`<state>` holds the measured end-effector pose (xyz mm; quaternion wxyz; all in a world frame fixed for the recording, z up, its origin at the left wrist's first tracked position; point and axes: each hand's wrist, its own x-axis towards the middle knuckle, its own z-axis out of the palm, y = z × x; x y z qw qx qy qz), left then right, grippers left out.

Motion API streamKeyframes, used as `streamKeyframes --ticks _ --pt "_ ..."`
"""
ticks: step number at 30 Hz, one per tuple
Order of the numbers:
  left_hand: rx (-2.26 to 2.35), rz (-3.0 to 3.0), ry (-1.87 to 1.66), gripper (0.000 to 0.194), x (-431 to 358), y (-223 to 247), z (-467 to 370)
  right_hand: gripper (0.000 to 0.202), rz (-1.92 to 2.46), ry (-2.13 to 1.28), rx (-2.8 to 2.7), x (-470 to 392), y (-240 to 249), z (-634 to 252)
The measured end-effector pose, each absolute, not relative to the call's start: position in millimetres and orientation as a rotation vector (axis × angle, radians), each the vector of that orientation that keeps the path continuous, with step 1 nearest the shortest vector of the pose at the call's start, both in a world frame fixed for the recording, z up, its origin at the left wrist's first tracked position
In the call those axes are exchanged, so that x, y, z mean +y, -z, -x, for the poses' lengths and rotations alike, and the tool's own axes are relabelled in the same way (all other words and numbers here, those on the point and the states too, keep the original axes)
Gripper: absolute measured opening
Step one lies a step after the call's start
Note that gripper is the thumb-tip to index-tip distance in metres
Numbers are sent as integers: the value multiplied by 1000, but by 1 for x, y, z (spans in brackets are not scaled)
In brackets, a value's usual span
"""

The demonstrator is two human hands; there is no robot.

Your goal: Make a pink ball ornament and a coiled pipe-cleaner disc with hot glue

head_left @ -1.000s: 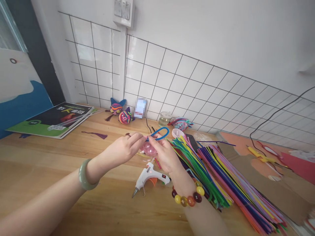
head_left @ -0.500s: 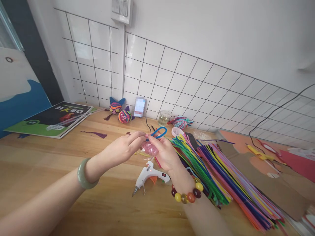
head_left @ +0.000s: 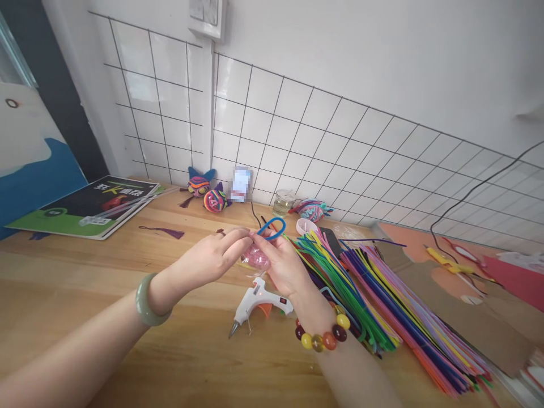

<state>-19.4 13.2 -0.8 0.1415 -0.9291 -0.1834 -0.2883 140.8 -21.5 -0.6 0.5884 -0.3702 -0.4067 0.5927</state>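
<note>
A blue pipe cleaner (head_left: 278, 228), bent into a loop, sticks up between my two hands. My left hand (head_left: 216, 252), a green bangle on its wrist, pinches the lower end of it. My right hand (head_left: 284, 262), with a bead bracelet at the wrist, grips it between thumb and fingers. Behind and below the fingers lies a clear bag with pink contents (head_left: 255, 258), partly covered. A white glue gun (head_left: 259, 300) rests on the table just below my hands, its nozzle toward the lower left.
Bundles of coloured pipe cleaners (head_left: 365, 294) lie at the right, beside brown cardboard (head_left: 467, 317) and a yellow tool (head_left: 446, 262). At the back stand a phone (head_left: 241, 184), a glass jar (head_left: 283, 202) and yarn figures (head_left: 215, 199). A book (head_left: 93, 207) and a purple tassel (head_left: 168, 231) are left.
The blue loop has shifted slightly left and stands a little more upright. Both hands keep nearly the same place.
</note>
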Motion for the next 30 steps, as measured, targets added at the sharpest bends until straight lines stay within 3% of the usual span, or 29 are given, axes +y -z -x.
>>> streamKeyframes --ticks 11,16,24,30 --pt "-550 2638 860 28 14 5 22 19 852 -1423 -941 -27 -9 -138" --pt "-662 2708 1123 23 13 9 14 15 862 -1325 -1008 -27 -4 -138" --pt "-998 2752 1738 12 -3 3 -7 19 979 -848 -1224 -31 -2 -134" --pt "-1328 2852 1985 19 -11 -3 -11 21 1060 -244 -1459 -36 0 -137"
